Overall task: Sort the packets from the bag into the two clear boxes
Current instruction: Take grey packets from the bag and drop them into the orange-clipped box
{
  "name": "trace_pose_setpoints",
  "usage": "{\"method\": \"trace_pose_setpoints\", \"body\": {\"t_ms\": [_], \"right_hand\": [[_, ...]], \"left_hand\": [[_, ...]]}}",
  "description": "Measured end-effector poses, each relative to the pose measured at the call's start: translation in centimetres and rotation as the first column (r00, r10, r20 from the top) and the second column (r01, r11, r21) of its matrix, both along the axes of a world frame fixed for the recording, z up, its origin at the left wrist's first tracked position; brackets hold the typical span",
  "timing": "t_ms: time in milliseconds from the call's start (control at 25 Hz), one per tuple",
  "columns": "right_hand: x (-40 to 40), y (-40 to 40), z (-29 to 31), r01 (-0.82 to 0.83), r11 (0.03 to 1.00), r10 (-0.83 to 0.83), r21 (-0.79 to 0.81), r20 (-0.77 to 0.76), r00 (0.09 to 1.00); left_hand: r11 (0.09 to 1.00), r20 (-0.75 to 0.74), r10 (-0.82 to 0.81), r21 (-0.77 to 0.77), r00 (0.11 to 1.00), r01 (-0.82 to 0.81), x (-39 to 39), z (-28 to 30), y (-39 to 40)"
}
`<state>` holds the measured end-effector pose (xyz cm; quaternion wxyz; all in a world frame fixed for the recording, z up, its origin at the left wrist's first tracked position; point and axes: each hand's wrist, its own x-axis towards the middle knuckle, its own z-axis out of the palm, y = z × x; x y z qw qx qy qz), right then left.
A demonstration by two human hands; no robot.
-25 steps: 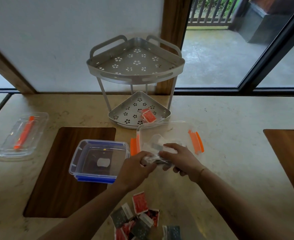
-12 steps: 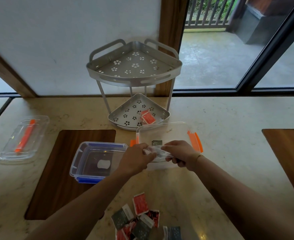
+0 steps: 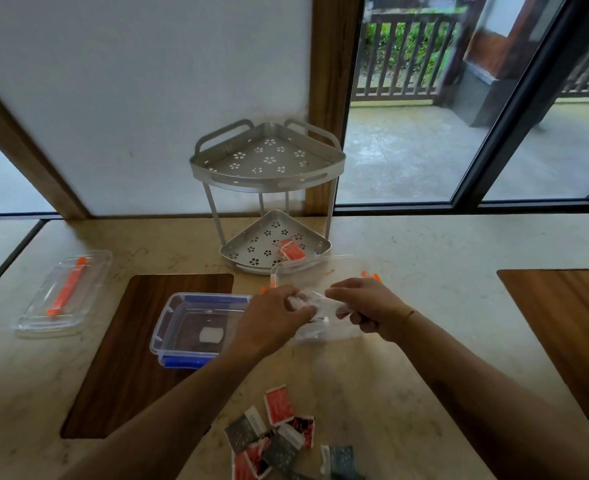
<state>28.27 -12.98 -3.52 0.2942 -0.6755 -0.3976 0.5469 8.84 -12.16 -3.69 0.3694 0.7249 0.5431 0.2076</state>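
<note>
Gripping a crumpled clear plastic bag [image 3: 317, 306] at frame centre, left hand [image 3: 268, 320] and right hand [image 3: 369, 306] both pinched shut on it.

Held just above the orange-latched clear box [image 3: 320, 271], beside the blue-latched clear box [image 3: 196, 327] to its left. Scattered at bottom centre on the marble counter [image 3: 424, 271]: red and grey packets [image 3: 279, 434]. Resting on the corner rack [image 3: 268, 188] lower shelf: one red packet [image 3: 291, 251].
</note>
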Motion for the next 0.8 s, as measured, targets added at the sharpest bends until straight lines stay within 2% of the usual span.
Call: {"method": "trace_pose_setpoints", "body": {"t_ms": [120,200,240,320,400,440,480,560,680,800], "right_hand": [[0.1,-2.4,1.0,-0.009,0.993,0.003,0.120,0.051,0.999],[0.3,-4.6,1.4,-0.009,0.979,-0.011,0.202,0.098,0.995],[0.6,-5.8,1.5,-0.021,0.972,-0.002,0.236,0.099,0.995],[1.5,-8.7,1.4,-0.074,0.956,0.054,0.284,0.077,0.996],[2.5,-11.8,1.1,-0.147,0.941,0.122,0.306,0.101,0.987],[3.0,-13.5,0.7,-0.183,0.933,0.147,0.310,0.134,0.980],[3.6,-15.1,0.2,-0.218,0.925,0.170,0.312,0.173,0.970],[5.0,-18.5,-1.0,-0.254,0.922,0.192,0.293,0.223,0.956],[7.8,-23.9,-2.8,-0.135,0.958,0.105,0.253,0.128,0.986],[10.8,-28.4,-4.4,0.005,0.980,-0.014,0.201,0.048,0.999]], "left_hand": [[0.999,0.115,-0.035,-0.012,0.993,0.036,-0.5,0.7,-2.9],[0.986,0.295,0.005,-0.163,0.955,0.045,-0.6,0.5,-5.2],[0.960,0.412,0.086,-0.277,0.907,0.035,-0.5,0.4,-6.2],[0.859,0.600,0.327,-0.511,0.730,0.035,0.1,0.0,-7.9],[0.742,0.667,0.512,-0.661,0.541,0.113,0.8,-0.8,-9.0],[0.687,0.654,0.571,-0.712,0.496,0.148,1.3,-1.3,-9.5],[0.643,0.624,0.606,-0.750,0.494,0.158,1.8,-1.8,-9.9],[0.616,0.536,0.610,-0.784,0.583,0.076,3.4,-3.2,-10.8],[0.658,0.405,0.580,-0.744,0.707,-0.114,6.7,-5.7,-12.3],[0.685,0.365,0.527,-0.717,0.767,-0.129,9.9,-7.7,-13.7]]}}
